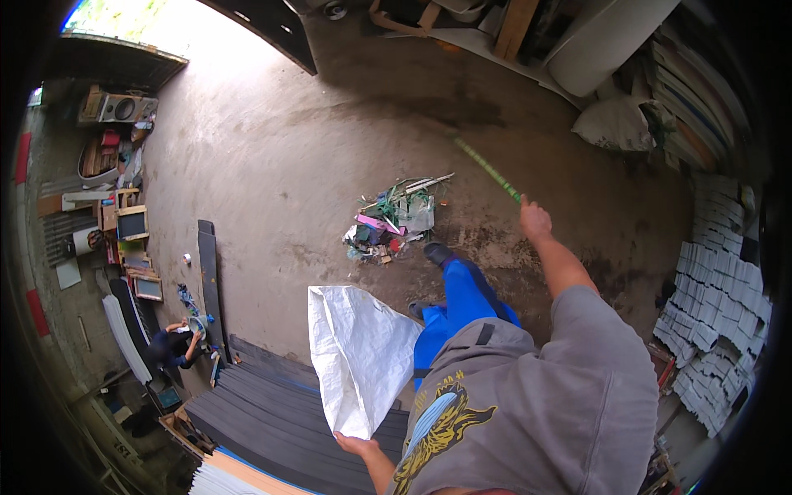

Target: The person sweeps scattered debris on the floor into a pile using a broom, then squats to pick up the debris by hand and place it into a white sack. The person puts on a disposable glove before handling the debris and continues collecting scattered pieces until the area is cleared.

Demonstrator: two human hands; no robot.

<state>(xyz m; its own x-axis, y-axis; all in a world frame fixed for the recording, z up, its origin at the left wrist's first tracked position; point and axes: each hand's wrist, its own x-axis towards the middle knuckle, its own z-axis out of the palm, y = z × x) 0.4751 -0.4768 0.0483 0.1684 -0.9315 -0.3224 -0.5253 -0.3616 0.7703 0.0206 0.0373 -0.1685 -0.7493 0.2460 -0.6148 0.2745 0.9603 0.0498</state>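
My left hand (355,444) grips the edge of a large white woven sack (351,351), which hangs beside my left leg with its mouth toward the floor ahead. In my right hand (535,219), stretched out ahead and to the right, is a thin green striped stick (488,167). The stick slants away to the far left, and its far end is blurred, so I cannot tell what is on it. Just beyond my feet a heap of rubbish (394,221) lies on the concrete floor, with green strands, sticks, a pink piece and clear plastic scraps. Neither hand touches the heap.
Stacked dark grey boards (280,412) lie at my left. Another person (173,345) is low down at the far left, near a long dark plank (208,280). White stacked pieces (718,305) line the right side. A pale bulging sack (615,125) rests at the back right.
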